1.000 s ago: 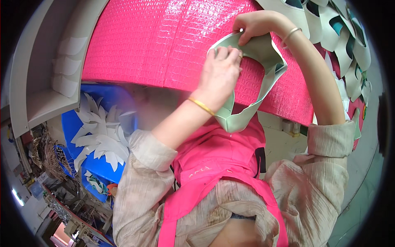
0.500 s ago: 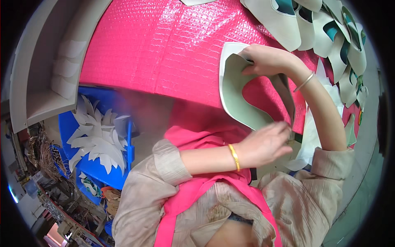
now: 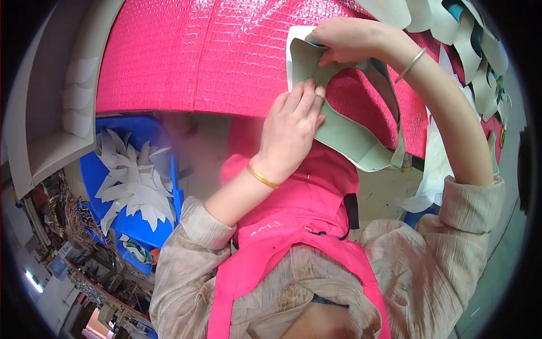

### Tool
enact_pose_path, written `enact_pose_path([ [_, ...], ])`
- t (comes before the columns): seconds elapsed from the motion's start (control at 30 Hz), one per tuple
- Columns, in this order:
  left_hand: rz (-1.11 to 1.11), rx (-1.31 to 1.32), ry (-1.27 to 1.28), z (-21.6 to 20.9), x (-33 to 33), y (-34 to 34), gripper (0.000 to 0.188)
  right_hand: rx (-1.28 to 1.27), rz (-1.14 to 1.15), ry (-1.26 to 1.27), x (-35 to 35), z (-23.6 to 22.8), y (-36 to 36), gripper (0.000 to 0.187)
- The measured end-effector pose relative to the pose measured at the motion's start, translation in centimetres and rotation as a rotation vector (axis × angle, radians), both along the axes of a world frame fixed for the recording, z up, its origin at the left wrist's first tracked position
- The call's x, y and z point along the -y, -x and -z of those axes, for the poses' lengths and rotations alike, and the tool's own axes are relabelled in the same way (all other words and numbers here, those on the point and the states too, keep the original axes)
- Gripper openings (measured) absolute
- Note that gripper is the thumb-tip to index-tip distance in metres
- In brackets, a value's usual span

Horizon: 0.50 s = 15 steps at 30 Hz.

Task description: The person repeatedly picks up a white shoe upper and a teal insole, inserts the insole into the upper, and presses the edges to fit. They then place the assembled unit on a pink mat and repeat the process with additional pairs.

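A curved shoe upper, pale green inside with a white edge, stands partly folded round at the table's near edge. My right hand grips its far edge, fingers over the rim and thumb on the inside. My left hand, with a yellow bangle on the wrist, lies along its left side. Those fingers are stretched out flat on the pale inner surface, near the white edge. Through the upper's opening the pink table cover shows.
A glossy pink quilted cover spreads over the table. More pale uppers pile up at the far right, beside white sheets. On the left are a grey shelf and a blue bin of white cut pieces.
My left hand has swung up and left from the upper's near right end onto its left side. My right hand and the upper have shifted slightly away and left.
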<state>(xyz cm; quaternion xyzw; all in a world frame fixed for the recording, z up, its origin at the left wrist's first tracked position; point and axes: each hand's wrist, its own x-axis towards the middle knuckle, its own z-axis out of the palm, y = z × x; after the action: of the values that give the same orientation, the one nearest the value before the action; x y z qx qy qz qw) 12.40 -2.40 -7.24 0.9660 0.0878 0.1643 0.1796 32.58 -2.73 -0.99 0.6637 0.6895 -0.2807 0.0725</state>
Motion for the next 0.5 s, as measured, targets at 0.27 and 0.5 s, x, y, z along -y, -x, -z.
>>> enact_pose_path([
  [0.27, -0.004, 0.097, -0.075, 0.5, 0.5, -1.8, 0.038, -0.018, 0.042, -0.050, 0.0, 2.0, -0.6, 0.022],
  [0.5, 0.000, 0.059, -0.089, 0.1, 0.4, -2.9, 0.035, 0.140, 0.075, -0.061, 0.0, 0.4, 0.0, 0.022],
])
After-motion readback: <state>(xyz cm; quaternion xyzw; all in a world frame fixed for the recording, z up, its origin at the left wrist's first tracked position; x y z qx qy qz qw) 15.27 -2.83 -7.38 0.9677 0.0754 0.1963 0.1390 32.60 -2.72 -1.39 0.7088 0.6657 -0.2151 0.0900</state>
